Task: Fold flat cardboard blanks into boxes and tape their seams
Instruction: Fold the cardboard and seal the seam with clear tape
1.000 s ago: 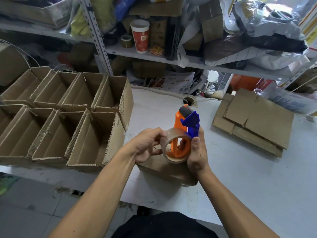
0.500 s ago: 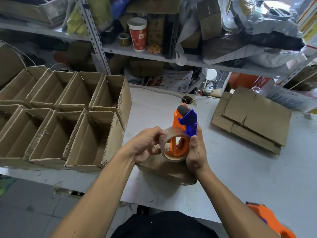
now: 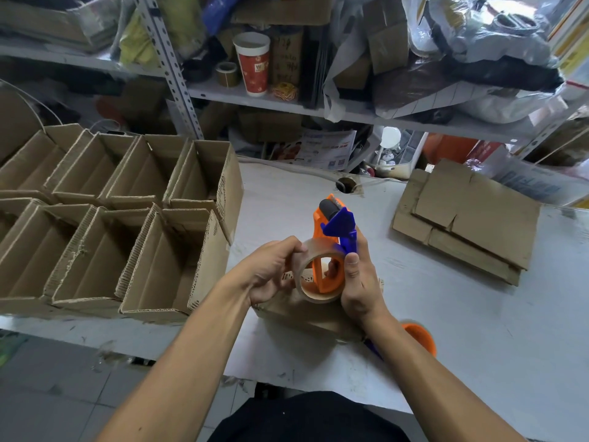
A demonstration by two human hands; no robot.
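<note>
Right hand: we've got it wrapped around the handle side of the tape dispenser, thumb up along the blue part, holding it upright over the near middle of the table.
Left hand: fingers curled onto the left edge of the brown tape roll, gripping it right where it sits on the dispenser's orange hub.
Dispenser: orange body, blue cutter guard up top, dark roller at the far tip, tilted a bit away from us.
Under the hands: a closed-up cardboard box lying on the white table, partly hidden by our hands.
Near right: something orange peeking out from behind our right forearm; we can't tell what it is, too blurry.
Left side: two rows of open folded boxes, packed side by side, touching each other, running off the left edge.
Far right: stack of flat cardboard blanks, well apart from the hands.
Far back: metal shelving crammed with bags and cartons, plus a red paper cup and a small tape roll just left of it.
</note>
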